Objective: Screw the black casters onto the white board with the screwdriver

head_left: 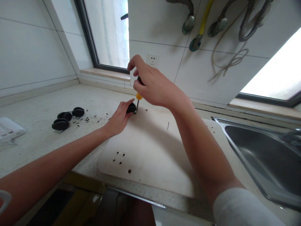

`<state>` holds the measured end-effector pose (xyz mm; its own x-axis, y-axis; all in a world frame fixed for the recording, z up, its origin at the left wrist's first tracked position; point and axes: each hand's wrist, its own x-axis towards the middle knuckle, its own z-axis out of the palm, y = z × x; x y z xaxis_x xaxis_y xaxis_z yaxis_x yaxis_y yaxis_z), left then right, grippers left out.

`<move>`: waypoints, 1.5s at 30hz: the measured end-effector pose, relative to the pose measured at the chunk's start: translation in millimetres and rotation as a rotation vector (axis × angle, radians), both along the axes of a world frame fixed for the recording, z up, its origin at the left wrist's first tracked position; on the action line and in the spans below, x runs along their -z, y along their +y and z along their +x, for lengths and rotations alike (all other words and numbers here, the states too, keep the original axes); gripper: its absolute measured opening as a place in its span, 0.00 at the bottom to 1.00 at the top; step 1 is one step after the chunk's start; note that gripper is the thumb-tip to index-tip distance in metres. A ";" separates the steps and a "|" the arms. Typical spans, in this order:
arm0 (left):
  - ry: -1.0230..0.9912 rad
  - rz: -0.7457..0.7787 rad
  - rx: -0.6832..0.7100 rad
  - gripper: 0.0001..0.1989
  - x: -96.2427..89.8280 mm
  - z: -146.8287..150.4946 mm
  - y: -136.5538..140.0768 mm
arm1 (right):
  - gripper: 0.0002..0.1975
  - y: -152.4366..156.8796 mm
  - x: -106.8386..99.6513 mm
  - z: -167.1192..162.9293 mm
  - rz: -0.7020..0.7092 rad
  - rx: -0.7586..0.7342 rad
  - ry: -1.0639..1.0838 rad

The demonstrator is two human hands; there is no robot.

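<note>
Two hands are showing mid-frame: the left hand (119,119) and the right hand (150,84). One screwdriver (138,97) is standing upright between them, and one caster wheel (131,108) is sitting under the left fingers on one white board (152,150). Three more caster wheels (67,118) are lying at the left. One sink (263,157) is showing at the right, one wall socket (151,59) up top.

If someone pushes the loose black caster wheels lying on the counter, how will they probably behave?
The caster wheels would probably roll, being round. They look like hard plastic, so likely stiff and not fragile. Some lie on their sides, so they may slide on the counter first.
</note>
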<state>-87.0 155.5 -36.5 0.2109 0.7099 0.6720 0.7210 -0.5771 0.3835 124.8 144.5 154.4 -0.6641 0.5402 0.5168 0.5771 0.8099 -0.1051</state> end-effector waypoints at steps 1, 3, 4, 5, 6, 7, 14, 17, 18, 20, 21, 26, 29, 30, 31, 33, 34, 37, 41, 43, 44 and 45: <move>-0.002 0.001 -0.001 0.32 0.3 0.0 0.3 | 0.18 -1.4 -0.2 0.3 0.021 0.030 -0.015; -0.014 0.006 -0.003 0.31 0.9 0.2 0.7 | 0.15 -3.6 -0.5 0.3 0.068 0.151 -0.035; -0.020 0.008 -0.001 0.31 1.1 0.3 0.8 | 0.14 -4.2 -0.5 0.3 0.074 0.181 -0.026; -0.024 0.008 0.003 0.31 1.2 0.4 0.8 | 0.13 -4.5 -0.5 0.3 0.059 0.157 -0.015; -0.027 0.008 0.006 0.31 1.3 0.5 0.8 | 0.12 -4.3 -0.4 0.4 0.031 0.090 -0.010; -0.027 0.007 0.008 0.31 1.2 0.5 0.8 | 0.13 -3.7 -0.1 0.5 0.008 0.018 -0.013; -0.020 -0.009 -0.003 0.31 0.1 0.6 0.1 | 0.14 5.6 4.5 -3.9 0.062 0.112 0.005; -0.029 -0.015 0.004 0.31 0.4 0.9 -0.4 | 0.13 7.2 2.8 -1.8 -0.018 -0.052 -0.030; -0.028 -0.017 0.002 0.32 0.6 1.1 -0.4 | 0.12 7.2 2.3 -1.4 -0.019 -0.048 -0.039; -0.026 -0.016 -0.006 0.31 1.3 1.5 -0.1 | 0.09 6.9 2.0 -1.9 0.030 0.071 -0.029; -0.027 -0.012 -0.009 0.31 1.5 1.7 0.1 | 0.13 6.7 2.2 -2.8 0.058 0.143 -0.013; -0.030 -0.015 -0.009 0.31 0.9 2.2 0.1 | 0.11 8.3 3.9 -5.4 0.012 -0.002 -0.003; -0.025 -0.035 -0.008 0.31 -0.5 2.8 -1.1 | 0.12 11.3 5.7 -5.5 0.058 0.117 0.007; -0.025 -0.038 -0.010 0.31 -0.8 3.0 -1.4 | 0.15 12.4 6.0 -5.0 0.081 0.185 0.022; -0.026 -0.040 -0.012 0.31 -1.1 3.1 -1.6 | 0.16 13.5 6.0 -4.0 0.089 0.219 0.039; -0.027 -0.038 -0.014 0.31 -1.2 3.4 -1.8 | 0.14 15.0 4.5 -0.6 0.031 0.113 0.045; -0.027 -0.035 -0.012 0.31 -1.2 3.5 -1.7 | 0.13 15.3 3.2 1.3 -0.022 0.009 0.032; -0.026 -0.031 -0.008 0.30 -0.8 3.9 -1.2 | 0.13 14.1 -0.2 3.3 -0.088 -0.119 -0.013; -0.032 -0.032 -0.013 0.30 -0.7 3.9 -1.0 | 0.12 10.7 0.4 -1.7 0.042 0.204 0.034; -0.034 -0.029 -0.007 0.30 -0.9 3.7 -1.3 | 0.09 10.5 1.5 -2.9 -0.009 0.101 0.047; -0.036 -0.026 -0.003 0.30 -1.0 3.7 -1.6 | 0.09 11.0 1.9 -2.9 -0.054 -0.001 0.034; -0.037 -0.026 0.002 0.30 -1.1 3.7 -1.9 | 0.09 11.8 2.4 -2.9 -0.083 -0.064 0.019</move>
